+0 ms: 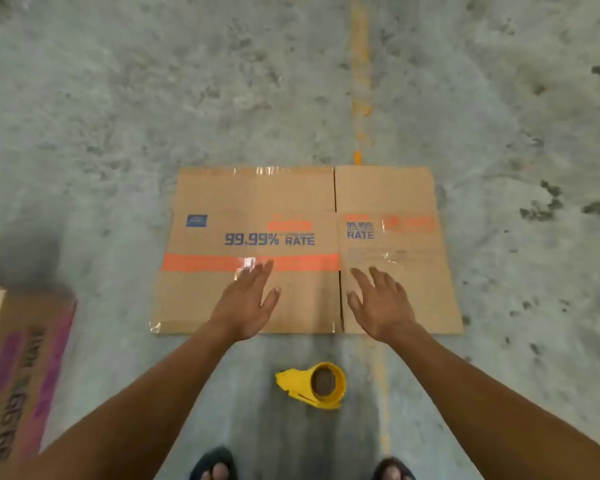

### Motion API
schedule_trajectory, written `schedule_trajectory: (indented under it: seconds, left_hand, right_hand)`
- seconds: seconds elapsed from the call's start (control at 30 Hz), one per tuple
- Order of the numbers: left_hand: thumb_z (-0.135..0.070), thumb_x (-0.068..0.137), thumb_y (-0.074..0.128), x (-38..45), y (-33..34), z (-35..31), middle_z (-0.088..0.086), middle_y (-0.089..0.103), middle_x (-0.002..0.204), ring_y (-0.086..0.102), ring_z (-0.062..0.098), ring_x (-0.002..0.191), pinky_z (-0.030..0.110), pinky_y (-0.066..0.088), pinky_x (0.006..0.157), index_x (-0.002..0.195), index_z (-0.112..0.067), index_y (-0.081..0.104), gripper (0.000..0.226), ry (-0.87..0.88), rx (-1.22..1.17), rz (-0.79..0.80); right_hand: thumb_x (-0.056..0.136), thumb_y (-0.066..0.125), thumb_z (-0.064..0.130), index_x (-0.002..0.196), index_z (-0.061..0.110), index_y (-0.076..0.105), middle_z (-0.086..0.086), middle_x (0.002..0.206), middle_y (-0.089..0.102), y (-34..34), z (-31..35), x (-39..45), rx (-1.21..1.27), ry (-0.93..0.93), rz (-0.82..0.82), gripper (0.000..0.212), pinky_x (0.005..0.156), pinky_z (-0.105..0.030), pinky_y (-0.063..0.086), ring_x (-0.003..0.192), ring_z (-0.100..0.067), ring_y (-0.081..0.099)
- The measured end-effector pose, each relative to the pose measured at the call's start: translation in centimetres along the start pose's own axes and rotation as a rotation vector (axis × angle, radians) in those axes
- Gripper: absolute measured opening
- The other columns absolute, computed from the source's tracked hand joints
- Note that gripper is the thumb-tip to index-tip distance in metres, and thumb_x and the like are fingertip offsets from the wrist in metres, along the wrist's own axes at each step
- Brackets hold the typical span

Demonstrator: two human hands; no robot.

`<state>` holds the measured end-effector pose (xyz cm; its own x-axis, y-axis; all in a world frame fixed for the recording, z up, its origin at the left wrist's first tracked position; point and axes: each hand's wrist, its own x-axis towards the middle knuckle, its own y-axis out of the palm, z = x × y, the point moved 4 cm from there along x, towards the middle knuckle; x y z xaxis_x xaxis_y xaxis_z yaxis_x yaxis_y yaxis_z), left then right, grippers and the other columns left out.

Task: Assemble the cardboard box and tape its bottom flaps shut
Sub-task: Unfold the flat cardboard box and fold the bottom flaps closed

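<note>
So we're at square one: flattened brown cardboard box (291, 251) on the concrete floor (118, 116), left hand (245, 306) and right hand (381, 306) spread empty above it. Next I'd grab its edges and pop it open; yellow tape dispenser (314, 386) waits nearby.

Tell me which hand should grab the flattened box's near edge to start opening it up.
Probably the left hand: it hovers open over the wide panel of the flattened box, above the near edge. The right hand, also open, sits over the narrower right panel beside the fold and can steady that side.

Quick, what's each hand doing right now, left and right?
Left hand: open, fingers spread, holding nothing, over the flattened cardboard box.
Right hand: open, holding nothing, over the same box.
</note>
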<state>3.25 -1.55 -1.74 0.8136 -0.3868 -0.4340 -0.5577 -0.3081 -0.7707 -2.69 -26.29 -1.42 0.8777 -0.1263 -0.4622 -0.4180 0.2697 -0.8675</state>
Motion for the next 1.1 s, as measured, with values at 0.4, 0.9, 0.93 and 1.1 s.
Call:
schedule_trajectory:
  seconds: [0.4,0.9,0.93,1.1]
  left_hand:
    - [-0.061,0.095,0.017,3.7,12.0,10.2,0.0,-0.021,0.161,-0.016,0.031,0.148,0.044,0.003,0.119,0.152,-0.033,-0.014,0.07,0.347,0.702,0.136]
    - [-0.056,0.091,0.007,3.7,9.3,9.6,0.003,-0.007,0.164,0.0,0.029,0.15,0.041,0.016,0.119,0.132,-0.039,-0.044,0.067,0.522,0.779,0.024]
    - [-0.059,0.092,0.004,3.8,8.6,9.5,0.002,-0.005,0.164,0.002,0.027,0.15,0.04,0.017,0.119,0.134,-0.041,-0.04,0.064,0.517,0.753,0.01]
    - [-0.07,0.081,-0.009,3.5,2.4,8.4,-0.002,0.021,0.161,0.025,0.018,0.146,0.035,0.028,0.114,0.152,-0.042,0.005,0.077,0.413,0.641,-0.167]
  right_hand:
    - [0.088,0.043,0.064,0.153,0.042,0.002,-0.013,0.164,-0.007,11.3,-1.9,5.3,-0.491,-0.436,0.15,0.08,0.112,-0.055,0.023,0.15,-0.03,0.0]
    - [0.099,0.037,0.004,0.144,0.037,-0.024,-0.018,0.163,-0.01,8.3,-2.5,3.7,-0.789,-0.565,0.15,0.083,0.091,-0.054,0.05,0.139,-0.05,0.02]
    - [0.099,0.038,0.003,0.141,0.038,-0.027,-0.017,0.163,-0.006,7.3,-2.5,3.7,-0.794,-0.561,0.131,0.085,0.089,-0.052,0.051,0.136,-0.047,0.026]
    - [0.098,0.041,0.011,0.148,0.034,-0.022,-0.008,0.155,0.022,2.4,-1.6,4.4,-0.81,-0.516,-0.001,0.083,0.087,-0.045,0.048,0.12,-0.038,0.047]
